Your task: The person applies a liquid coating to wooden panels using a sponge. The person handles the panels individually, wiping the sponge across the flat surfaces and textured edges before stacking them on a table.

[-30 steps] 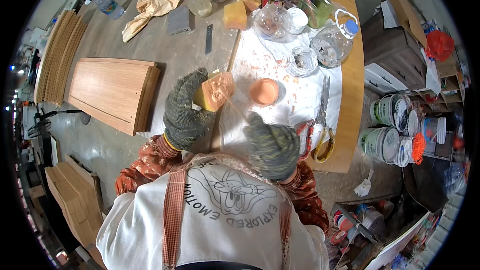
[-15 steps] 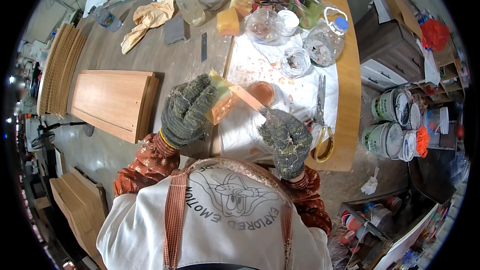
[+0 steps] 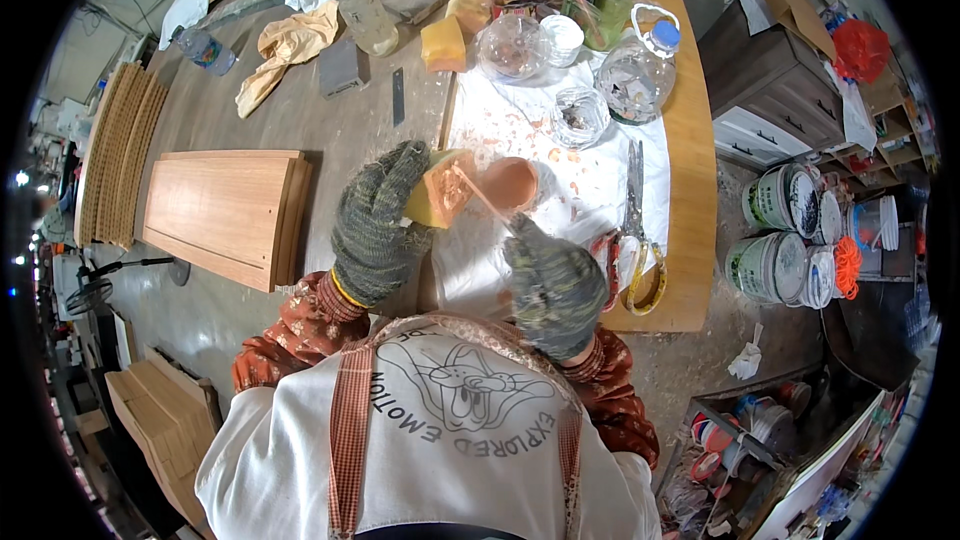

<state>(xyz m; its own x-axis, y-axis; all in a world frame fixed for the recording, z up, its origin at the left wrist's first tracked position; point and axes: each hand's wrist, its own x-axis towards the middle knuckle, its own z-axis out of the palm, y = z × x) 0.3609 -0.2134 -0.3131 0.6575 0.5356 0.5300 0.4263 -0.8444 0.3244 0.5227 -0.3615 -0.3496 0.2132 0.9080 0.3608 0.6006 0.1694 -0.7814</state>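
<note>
My gloved left hand grips a yellow sponge block whose upturned face carries pinkish-brown paste. A thin flat scraper is pinched in my gloved right hand. Its blade shows nearly edge-on and its tip meets the paste on the sponge; the glove hides its grip end. Just beyond the scraper, a round tub of the same pinkish-brown colour rests on a white sheet spattered with paste.
Scissors with yellow handles lie right of my right hand. Wooden panels are stacked at left. Beyond my hands are a metal strip, a grey block, yellow sponges, a cut-open bottle and a blue-capped jug.
My left hand has tilted the sponge so its paste-covered face turns up. The scraper has rotated from broad side to nearly edge-on, with its tip now on that face.
</note>
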